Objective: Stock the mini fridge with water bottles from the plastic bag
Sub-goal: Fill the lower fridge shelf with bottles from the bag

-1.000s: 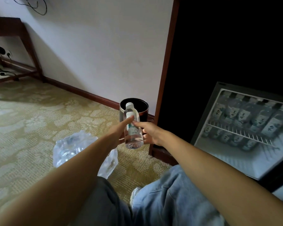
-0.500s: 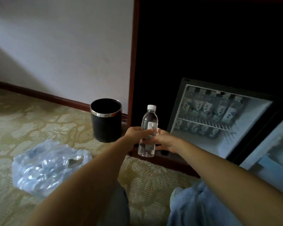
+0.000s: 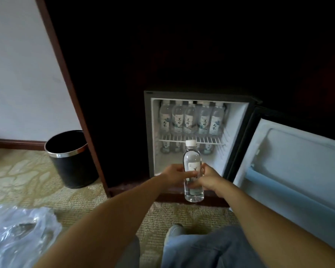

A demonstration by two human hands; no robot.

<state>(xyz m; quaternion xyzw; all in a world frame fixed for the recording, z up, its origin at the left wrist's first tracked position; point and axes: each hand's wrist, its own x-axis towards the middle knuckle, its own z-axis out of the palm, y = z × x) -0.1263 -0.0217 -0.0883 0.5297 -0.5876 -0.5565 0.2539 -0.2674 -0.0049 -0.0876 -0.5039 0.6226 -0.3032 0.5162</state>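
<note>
The left hand [image 3: 173,175] holds the water bottle [image 3: 192,157] from the left side, with its fingers [image 3: 190,173] lying across the label. The right hand [image 3: 209,178] grips the same bottle from the right, a little lower, with its fingers curled round the body. The bottle is upright, has a white cap, and is held in the air just in front of the open mini fridge [image 3: 148,132], above the wooden base of the cabinet [image 3: 114,74].

Inside the fridge, a row of five bottles [image 3: 190,118] stands on the wire shelf [image 3: 172,137], close together. Below the shelf more bottles [image 3: 208,149] stand at the far wall, and they are partly hidden by the shelf and by the held bottle. The fridge door [image 3: 298,161] is swung open to the right.

To the left of the cabinet a black waste bin [image 3: 72,161] with a metal rim stands on the patterned carpet [image 3: 27,180], near the white wall [image 3: 17,64]. At the near left the clear plastic bag [image 3: 17,235] lies on the carpet, well apart from the fridge. What it contains is not clear. At the near edge the person's jeans [image 3: 211,248] and one shoe [image 3: 174,231] are visible.
</note>
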